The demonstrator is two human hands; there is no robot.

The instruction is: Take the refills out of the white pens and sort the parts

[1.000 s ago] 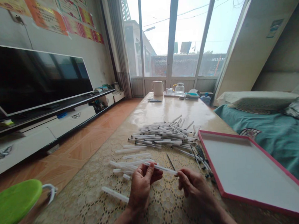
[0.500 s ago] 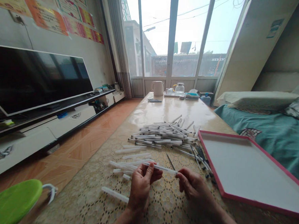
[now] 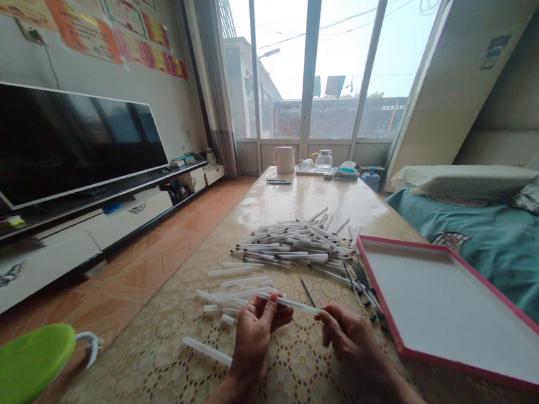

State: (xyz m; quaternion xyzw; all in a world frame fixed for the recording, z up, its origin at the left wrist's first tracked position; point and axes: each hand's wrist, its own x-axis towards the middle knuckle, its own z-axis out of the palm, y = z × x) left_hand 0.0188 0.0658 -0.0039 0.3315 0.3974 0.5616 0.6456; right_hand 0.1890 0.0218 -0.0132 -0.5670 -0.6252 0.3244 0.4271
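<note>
Between my two hands stretches a slim whitish pen barrel, tilted down towards the right. My left hand is closed around its left part, thumb on top. My right hand pinches the right end; whether a small part is also in those fingertips is hidden. Just beyond the barrel lies a single thin dark stick, like a pen refill. Several loose whitish tubes lie on the table to the left of and beyond my left hand. Farther off is a heap of white pens with black ends.
Right of my hands lies a shallow white tray with a pink rim, dark pen parts along its left edge. A pitcher and a glass pot stand at the table's far end. A green stool is at the lower left.
My right fingers have shifted very slightly left along the barrel's end. Everything else stays as it was.
</note>
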